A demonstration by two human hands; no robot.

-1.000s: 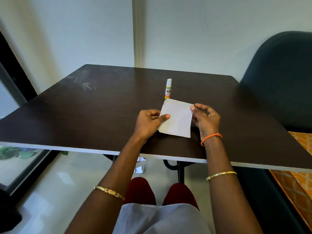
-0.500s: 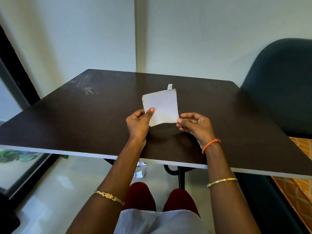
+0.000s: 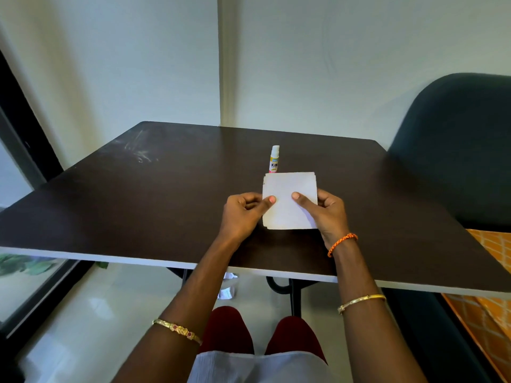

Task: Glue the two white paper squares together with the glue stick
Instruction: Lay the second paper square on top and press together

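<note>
Both hands grip the white paper squares just above the dark table: the left hand pinches the left edge, the right hand clamps the right. The sheets look light, thin and easily creased, best held by their edges. Behind them stands the capped glue stick.

Head cam, fwd/down, close over table.

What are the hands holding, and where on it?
White paper squares, stacked: left hand pinches the left edge, right hand the right edge, thumbs on top.
</note>
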